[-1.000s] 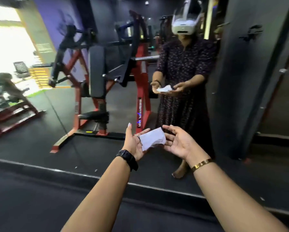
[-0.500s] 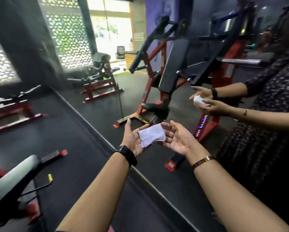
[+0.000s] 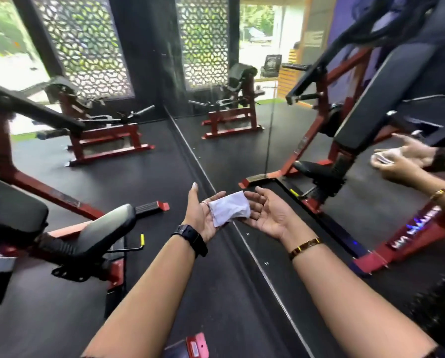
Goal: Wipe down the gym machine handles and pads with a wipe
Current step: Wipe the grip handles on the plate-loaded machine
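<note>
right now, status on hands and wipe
Left hand and right hand open. Wipe lies across both. Seat pad at left untouched, nothing blocking.

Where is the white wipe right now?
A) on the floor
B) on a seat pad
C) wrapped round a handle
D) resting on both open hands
D: the wipe lies between the left hand and the right hand, resting on their open fingers.

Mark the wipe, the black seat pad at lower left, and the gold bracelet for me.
wipe [image 3: 230, 211], head view, middle of the white crumpled sheet.
black seat pad [image 3: 106, 228], head view, top face of the cushion.
gold bracelet [image 3: 305, 248], head view, middle of the band's visible face.
</note>
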A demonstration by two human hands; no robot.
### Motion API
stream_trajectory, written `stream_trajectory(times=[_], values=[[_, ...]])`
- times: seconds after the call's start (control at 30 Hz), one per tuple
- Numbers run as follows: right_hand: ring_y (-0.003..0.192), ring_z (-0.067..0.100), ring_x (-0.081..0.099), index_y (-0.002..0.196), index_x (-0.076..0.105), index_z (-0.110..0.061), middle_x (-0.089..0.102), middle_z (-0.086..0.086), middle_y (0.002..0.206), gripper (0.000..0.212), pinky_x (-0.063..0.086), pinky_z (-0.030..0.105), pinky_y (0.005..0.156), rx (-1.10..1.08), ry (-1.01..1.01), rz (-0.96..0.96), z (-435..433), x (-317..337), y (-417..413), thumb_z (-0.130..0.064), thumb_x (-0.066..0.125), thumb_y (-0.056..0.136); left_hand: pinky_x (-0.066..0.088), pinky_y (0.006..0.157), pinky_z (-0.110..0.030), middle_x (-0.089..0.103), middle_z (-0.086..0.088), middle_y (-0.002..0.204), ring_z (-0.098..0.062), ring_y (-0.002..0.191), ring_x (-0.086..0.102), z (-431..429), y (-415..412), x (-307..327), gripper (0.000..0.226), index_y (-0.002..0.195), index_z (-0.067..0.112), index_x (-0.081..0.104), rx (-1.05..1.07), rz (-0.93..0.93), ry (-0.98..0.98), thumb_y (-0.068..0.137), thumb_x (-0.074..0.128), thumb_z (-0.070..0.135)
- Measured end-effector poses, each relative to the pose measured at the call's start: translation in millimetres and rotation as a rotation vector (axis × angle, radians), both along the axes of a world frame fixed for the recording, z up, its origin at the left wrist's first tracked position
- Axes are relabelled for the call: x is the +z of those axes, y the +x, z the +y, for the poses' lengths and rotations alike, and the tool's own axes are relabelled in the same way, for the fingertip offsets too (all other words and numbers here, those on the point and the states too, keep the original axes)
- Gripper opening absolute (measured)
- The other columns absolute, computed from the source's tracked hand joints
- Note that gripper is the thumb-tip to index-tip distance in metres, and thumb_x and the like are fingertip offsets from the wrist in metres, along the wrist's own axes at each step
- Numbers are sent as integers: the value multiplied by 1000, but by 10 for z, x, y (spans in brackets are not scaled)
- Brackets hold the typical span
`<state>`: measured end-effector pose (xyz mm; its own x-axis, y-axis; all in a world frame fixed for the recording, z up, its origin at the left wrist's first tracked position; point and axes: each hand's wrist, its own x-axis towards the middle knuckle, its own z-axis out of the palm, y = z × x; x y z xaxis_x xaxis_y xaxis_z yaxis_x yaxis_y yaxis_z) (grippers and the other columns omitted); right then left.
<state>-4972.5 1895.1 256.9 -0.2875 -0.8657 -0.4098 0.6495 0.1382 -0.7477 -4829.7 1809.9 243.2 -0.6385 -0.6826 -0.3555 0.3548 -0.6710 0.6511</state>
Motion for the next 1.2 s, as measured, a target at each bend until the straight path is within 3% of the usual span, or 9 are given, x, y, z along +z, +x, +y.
stream_trajectory(times=[0.27, 0.37, 0.43, 0.73, 0.87, 1.0, 1.1, 1.2], values=[[68, 26, 64, 90, 60, -8, 64, 13, 86, 23, 57, 34, 50, 178, -8, 23, -1630, 133, 313, -27, 47, 96, 59, 62, -43, 69, -26, 101, -37, 78, 71, -1357, 436, 117, 77, 109, -3, 58, 164, 21, -2, 93, 33, 68], [77, 27, 64, 94, 59, -9, 65, 13, 89, 22, 59, 35, 57, 250, -18, 23, -2153, 133, 505, -27, 48, 96, 60, 56, -42, 70, -24, 100, -36, 75, 71, -1761, 664, 151, 77, 112, -1, 57, 237, 21, -9, 92, 33, 69], [73, 26, 65, 92, 59, -9, 66, 12, 85, 21, 58, 36, 61, 295, -15, 18, -2411, 108, 623, -27, 49, 96, 59, 55, -41, 70, -24, 98, -36, 74, 72, -1935, 812, 143, 76, 113, -1, 57, 286, 10, -8, 92, 33, 69], [59, 22, 68, 89, 62, -3, 65, 13, 81, 13, 58, 32, 52, 627, -34, -8, -3561, -6, 1366, -14, 55, 92, 58, 61, -43, 68, -26, 105, -37, 82, 68, -2660, 1566, 33, 74, 105, 2, 59, 617, -53, 19, 91, 34, 70], [55, 21, 68, 91, 61, -2, 69, 13, 69, 7, 57, 31, 50, 830, -37, 37, -4033, 25, 1792, -8, 57, 90, 52, 88, -48, 64, -30, 114, -42, 103, 64, -2865, 1926, 8, 87, 119, -4, 58, 800, -44, 29, 89, 34, 74], [58, 22, 68, 98, 62, -5, 68, 13, 74, 10, 58, 32, 53, 1013, -74, 75, -4420, 79, 2190, -7, 57, 89, 58, 72, -36, 69, -25, 105, -33, 82, 69, -2910, 2165, 72, 83, 108, -4, 63, 994, -27, 7, 91, 31, 70], [60, 23, 68, 99, 63, -4, 70, 14, 75, 12, 58, 35, 62, 1106, -89, 62, -4609, 72, 2465, -7, 56, 89, 55, 72, -35, 70, -23, 97, -32, 78, 69, -2909, 2309, 129, 72, 98, 2, 61, 1147, -55, 4, 91, 34, 68], [53, 19, 66, 92, 62, -1, 69, 11, 67, 12, 57, 29, 57, 1207, -74, 81, -4728, 63, 2673, -8, 52, 92, 58, 63, -33, 65, -27, 115, -33, 82, 68, -2896, 2417, 162, 76, 113, 1, 58, 1260, -68, 15, 92, 33, 69]])
